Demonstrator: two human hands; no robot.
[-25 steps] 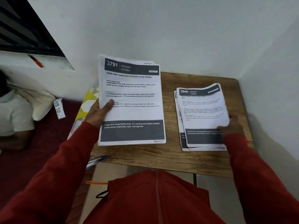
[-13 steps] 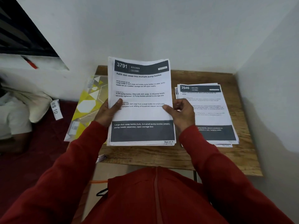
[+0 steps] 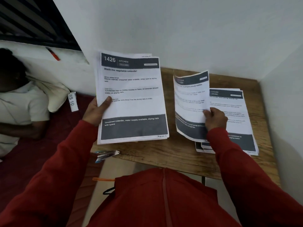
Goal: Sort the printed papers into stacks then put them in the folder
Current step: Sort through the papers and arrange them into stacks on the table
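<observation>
My left hand (image 3: 98, 110) grips a sheaf of printed papers (image 3: 131, 99) by its left edge, held up over the left part of the wooden table (image 3: 172, 153). The top page reads "1426 Kitchen, Wash the vegetable colander". My right hand (image 3: 214, 118) pinches a single curled sheet (image 3: 190, 102) at its right edge, above the left side of a stack of printed papers (image 3: 236, 115) lying on the table's right. The folder is hidden behind the held sheaf.
The table stands in a corner, with white walls (image 3: 196, 30) behind and to the right. A stapler (image 3: 106, 155) lies at the table's front left edge. A person in a white shirt (image 3: 19, 104) lies on a dark red surface at the left, by a tag marked "WS 10" (image 3: 72, 102).
My right hand has pulled the top "3791" sheet off the held sheaf and carried it right, over the table stack. Page "1426" now shows on top of the sheaf.
</observation>
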